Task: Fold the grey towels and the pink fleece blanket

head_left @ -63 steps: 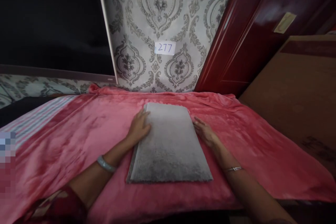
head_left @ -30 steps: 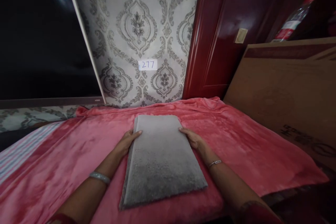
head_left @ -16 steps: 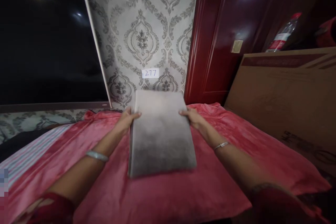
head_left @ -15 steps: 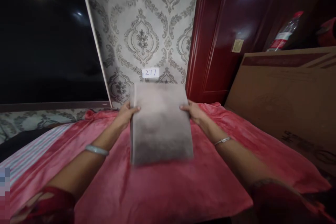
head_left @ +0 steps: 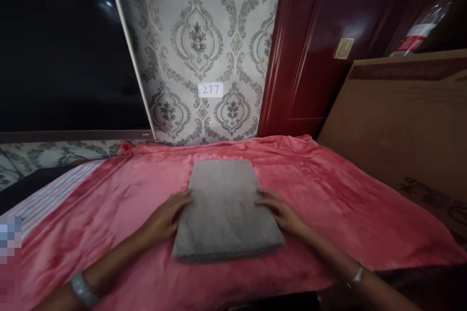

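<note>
A grey folded towel (head_left: 226, 204) lies flat on a pink-red plush blanket (head_left: 310, 199), its front edge thick with layers. My left hand (head_left: 170, 216) rests along the towel's left side, fingertips touching the edge and the fingers loosely stretched. On the opposite side, my right hand (head_left: 280, 209) has its fingers apart, the tips at the towel's right edge. Neither hand is wrapped round the cloth. The undersides of both hands are partly hidden.
Patterned wallpaper with a paper label reading 277 (head_left: 210, 89) stands behind the blanket. A large dark screen (head_left: 65, 53) is at left. To the right are a dark red door (head_left: 310, 48) and a cardboard box (head_left: 404, 121) with a plastic bottle (head_left: 419, 36) on top.
The towel has come down from a raised, tilted position to lie flat on the blanket. Both hands moved down with it and loosened from their thumb-on-top grip. The view has shifted slightly.
</note>
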`<state>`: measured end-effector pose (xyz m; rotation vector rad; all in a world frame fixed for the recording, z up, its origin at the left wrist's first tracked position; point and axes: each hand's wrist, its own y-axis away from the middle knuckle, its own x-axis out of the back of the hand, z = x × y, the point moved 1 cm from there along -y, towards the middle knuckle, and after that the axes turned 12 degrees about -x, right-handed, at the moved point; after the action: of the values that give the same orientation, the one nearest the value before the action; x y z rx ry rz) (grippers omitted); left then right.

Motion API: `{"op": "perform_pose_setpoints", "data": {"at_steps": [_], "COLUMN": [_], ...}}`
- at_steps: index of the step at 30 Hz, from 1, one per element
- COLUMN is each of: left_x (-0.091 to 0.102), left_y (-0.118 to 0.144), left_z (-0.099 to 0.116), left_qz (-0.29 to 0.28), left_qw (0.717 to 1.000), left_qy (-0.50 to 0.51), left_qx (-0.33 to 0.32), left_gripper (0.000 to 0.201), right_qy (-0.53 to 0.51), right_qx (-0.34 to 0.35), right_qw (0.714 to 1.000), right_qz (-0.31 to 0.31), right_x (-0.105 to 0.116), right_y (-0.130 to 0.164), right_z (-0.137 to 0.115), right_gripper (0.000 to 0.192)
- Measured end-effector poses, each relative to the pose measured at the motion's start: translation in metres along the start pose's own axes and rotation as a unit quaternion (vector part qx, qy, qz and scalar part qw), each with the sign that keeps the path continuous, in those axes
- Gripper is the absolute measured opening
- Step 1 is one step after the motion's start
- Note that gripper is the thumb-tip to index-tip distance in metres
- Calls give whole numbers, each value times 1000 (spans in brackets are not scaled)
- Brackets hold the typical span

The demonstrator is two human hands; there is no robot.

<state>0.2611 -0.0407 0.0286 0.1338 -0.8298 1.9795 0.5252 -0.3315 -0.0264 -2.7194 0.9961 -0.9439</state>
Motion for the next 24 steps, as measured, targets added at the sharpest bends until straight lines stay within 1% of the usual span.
{"op": "perform_pose_setpoints", "data": {"at_steps": [1,2,3,5,6,8,9,11,13,15,16,17,18,21,22,24], "left_x": [-2,-3,-3,-4,-5,-8,-9,-12,-13,-14,-15,-16,-17,-22,-24,-28], "left_y": [12,20,23,19,14,6,3,2,4,6,6,7,7,6,5,2], "left_z": [-10,-17,-22,-24,-24,-22,-22,-22,-22,-23,-24,-25,-26,-29,-30,-29], "left_qz": [-15,-19,-3,32,42,44,39,22,-9,-38,-43,-40,-26,38,47,35], "left_qw": [1000,999,999,993,985,959,947,929,921,918,919,918,918,909,905,895], "left_qy": [-12,-22,-15,37,76,152,181,217,232,240,246,253,262,290,297,309], "left_qx": [7,13,33,106,151,234,263,299,315,312,307,302,298,295,301,319], "left_gripper": [41,42,43,44,46,52,54,54,53,53,52,51,49,43,41,40], "right_qy": [-3,-12,-30,-81,-112,-168,-188,-220,-258,-304,-325,-344,-362,-407,-416,-425], "right_qx": [-24,-47,-68,-122,-155,-214,-234,-255,-261,-263,-265,-271,-280,-312,-322,-344], "right_qw": [1000,999,997,989,981,962,954,941,929,913,905,896,886,854,846,833], "right_qz": [-6,-6,3,17,15,-1,-10,-29,-50,-66,-70,-73,-78,-88,-87,-83], "right_x": [-6,-10,-11,-9,-7,-5,-6,-9,-14,-19,-21,-23,-24,-26,-27,-30], "right_y": [12,20,24,22,18,9,5,-1,-3,-2,-1,1,3,7,7,7], "right_z": [11,18,22,22,21,18,17,14,10,5,1,-2,-6,-16,-18,-21], "right_gripper": [32,34,37,41,44,51,53,55,55,57,58,59,58,50,46,41]}}
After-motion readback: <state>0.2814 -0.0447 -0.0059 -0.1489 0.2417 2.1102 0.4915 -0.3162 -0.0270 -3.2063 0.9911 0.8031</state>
